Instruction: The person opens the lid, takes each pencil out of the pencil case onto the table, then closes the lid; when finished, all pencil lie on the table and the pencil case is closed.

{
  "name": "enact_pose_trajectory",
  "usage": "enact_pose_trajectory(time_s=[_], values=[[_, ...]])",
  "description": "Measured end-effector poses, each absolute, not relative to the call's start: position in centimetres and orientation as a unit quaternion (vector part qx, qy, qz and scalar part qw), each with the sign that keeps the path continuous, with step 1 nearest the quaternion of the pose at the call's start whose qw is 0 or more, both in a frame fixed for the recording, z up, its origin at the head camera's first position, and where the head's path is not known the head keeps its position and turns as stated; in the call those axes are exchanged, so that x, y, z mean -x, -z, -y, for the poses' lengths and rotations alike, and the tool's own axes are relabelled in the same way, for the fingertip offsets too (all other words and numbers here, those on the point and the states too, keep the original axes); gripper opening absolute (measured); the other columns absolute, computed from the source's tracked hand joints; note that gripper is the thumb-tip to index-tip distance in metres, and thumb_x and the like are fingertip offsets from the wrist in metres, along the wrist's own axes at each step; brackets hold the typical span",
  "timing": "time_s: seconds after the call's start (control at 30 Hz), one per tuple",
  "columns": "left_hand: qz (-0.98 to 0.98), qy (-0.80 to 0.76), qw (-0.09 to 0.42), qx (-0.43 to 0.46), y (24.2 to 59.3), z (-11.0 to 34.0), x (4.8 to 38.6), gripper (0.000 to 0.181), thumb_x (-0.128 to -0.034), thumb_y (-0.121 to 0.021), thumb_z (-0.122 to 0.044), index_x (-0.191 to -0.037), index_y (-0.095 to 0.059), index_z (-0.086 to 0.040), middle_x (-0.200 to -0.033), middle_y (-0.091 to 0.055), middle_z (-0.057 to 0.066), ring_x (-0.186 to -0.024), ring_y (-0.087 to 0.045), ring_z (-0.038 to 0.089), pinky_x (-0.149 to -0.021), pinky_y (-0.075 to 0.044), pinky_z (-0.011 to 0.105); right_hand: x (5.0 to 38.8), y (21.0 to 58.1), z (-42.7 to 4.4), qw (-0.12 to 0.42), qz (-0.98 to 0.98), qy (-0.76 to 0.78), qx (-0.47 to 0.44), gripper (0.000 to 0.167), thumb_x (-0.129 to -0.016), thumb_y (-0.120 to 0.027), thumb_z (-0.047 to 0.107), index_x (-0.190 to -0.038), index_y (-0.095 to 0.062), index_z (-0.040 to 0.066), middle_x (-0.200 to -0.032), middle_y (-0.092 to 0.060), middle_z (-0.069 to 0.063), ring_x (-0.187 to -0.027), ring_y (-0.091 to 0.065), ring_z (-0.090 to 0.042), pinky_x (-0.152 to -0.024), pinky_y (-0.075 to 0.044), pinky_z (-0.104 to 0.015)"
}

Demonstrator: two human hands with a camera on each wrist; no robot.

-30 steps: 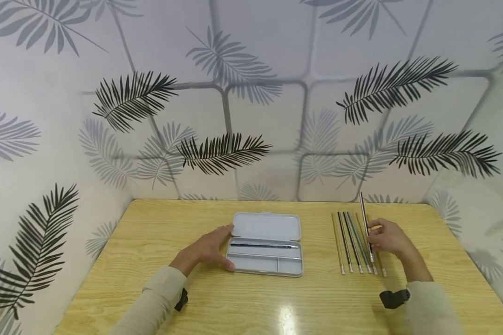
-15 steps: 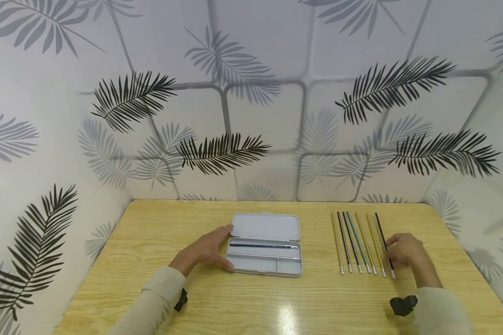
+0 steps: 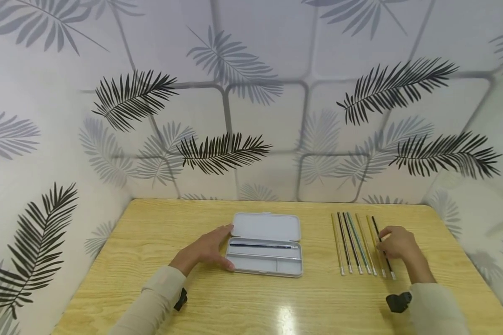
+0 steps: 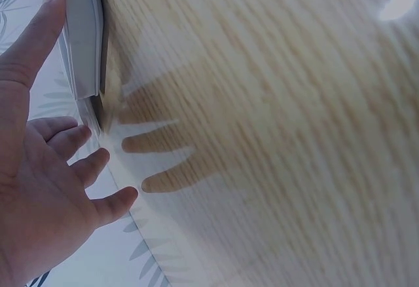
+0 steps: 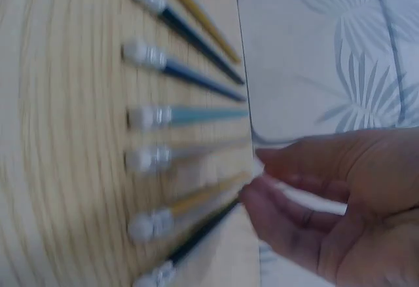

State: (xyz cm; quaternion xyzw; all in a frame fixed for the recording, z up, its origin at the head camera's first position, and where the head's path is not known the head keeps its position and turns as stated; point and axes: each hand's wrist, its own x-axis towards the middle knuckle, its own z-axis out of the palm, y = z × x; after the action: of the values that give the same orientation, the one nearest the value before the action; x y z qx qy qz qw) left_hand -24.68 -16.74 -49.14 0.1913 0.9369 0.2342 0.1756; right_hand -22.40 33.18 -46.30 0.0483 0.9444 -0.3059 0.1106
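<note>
In the head view, an open pale grey pencil case (image 3: 251, 265) holds a dark pencil (image 3: 260, 245) lying lengthwise in its upper compartment. My left hand (image 3: 205, 246) rests at the case's left end, thumb near the front corner. The left wrist view has that thumb touching the case, the other fingers spread apart. A row of pencils lies on the right, white ends toward me. Over the rightmost dark pencil (image 3: 388, 261) is my right hand (image 3: 397, 243), its fingertips close to the neighbouring yellow pencil (image 3: 372, 235). A gap shows between thumb and fingers in the right wrist view.
The row also includes a teal pencil (image 3: 358, 242) and a yellow pencil (image 3: 337, 242) at its left end. Everything lies on a wooden table (image 3: 234, 307). A leaf-patterned wall (image 3: 268, 121) stands behind its back edge.
My right hand laid the dark pencil down at the row's right end, then shifted left and away from me. That pencil's far tip moved slightly left. My left hand has stayed put.
</note>
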Motion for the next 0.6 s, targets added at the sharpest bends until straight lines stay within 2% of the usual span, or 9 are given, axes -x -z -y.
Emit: enact_pose_trajectory(time_s=[0.1, 0.13, 0.37, 0.47, 0.6], values=[[-0.939, -0.228, 0.175, -0.189, 49.2, 16.9, 24.7, 0.120, -0.0590, -0.086, -0.051, -0.153, -0.020, -0.013, -0.158, -0.023, 0.009, -0.147, -0.019, 0.030, -0.119, -0.022, 0.047, 23.0, 46.6, -30.8, 0.099, -0.932, 0.348, 0.022, 0.039, -0.086, -0.061, 0.008, -0.118, -0.054, -0.012, -0.091, -0.065, -0.021, -0.065, -0.064, -0.019, -0.056, -0.053, -0.033], [-0.939, -0.230, 0.175, -0.189, 49.1, 16.9, 24.7, 0.120, -0.0591, -0.086, -0.050, -0.153, -0.020, -0.013, -0.158, -0.023, 0.009, -0.147, -0.019, 0.030, -0.119, -0.021, 0.047, 23.1, 46.7, -29.8, 0.095, -0.928, 0.357, 0.047, 0.038, -0.087, -0.061, 0.009, -0.119, -0.055, -0.011, -0.095, -0.064, -0.019, -0.069, -0.064, -0.020, -0.057, -0.053, -0.032], [-0.935, -0.239, 0.179, -0.189, 49.1, 16.9, 24.6, 0.119, -0.0601, -0.086, -0.048, -0.153, -0.020, -0.014, -0.158, -0.023, 0.010, -0.147, -0.018, 0.031, -0.119, -0.021, 0.048, 23.9, 48.0, -23.1, 0.069, -0.890, 0.412, 0.184, 0.028, -0.087, -0.066, 0.007, -0.111, -0.062, -0.007, -0.099, -0.067, -0.017, -0.088, -0.066, -0.025, -0.071, -0.054, -0.026], [-0.938, -0.232, 0.177, -0.188, 49.2, 16.9, 24.6, 0.119, -0.0599, -0.086, -0.049, -0.153, -0.020, -0.014, -0.158, -0.023, 0.009, -0.147, -0.019, 0.030, -0.118, -0.022, 0.047, 24.1, 48.4, -20.7, 0.086, -0.868, 0.434, 0.227, 0.027, -0.087, -0.067, 0.007, -0.110, -0.063, -0.006, -0.101, -0.069, -0.019, -0.092, -0.066, -0.026, -0.078, -0.054, -0.026], [-0.939, -0.229, 0.175, -0.188, 49.1, 16.9, 24.7, 0.119, -0.0597, -0.086, -0.050, -0.153, -0.020, -0.014, -0.158, -0.023, 0.009, -0.146, -0.020, 0.030, -0.118, -0.022, 0.047, 24.1, 48.8, -18.1, 0.139, -0.847, 0.449, 0.251, 0.027, -0.086, -0.068, 0.006, -0.111, -0.064, -0.004, -0.102, -0.069, -0.019, -0.093, -0.066, -0.024, -0.078, -0.054, -0.023]])
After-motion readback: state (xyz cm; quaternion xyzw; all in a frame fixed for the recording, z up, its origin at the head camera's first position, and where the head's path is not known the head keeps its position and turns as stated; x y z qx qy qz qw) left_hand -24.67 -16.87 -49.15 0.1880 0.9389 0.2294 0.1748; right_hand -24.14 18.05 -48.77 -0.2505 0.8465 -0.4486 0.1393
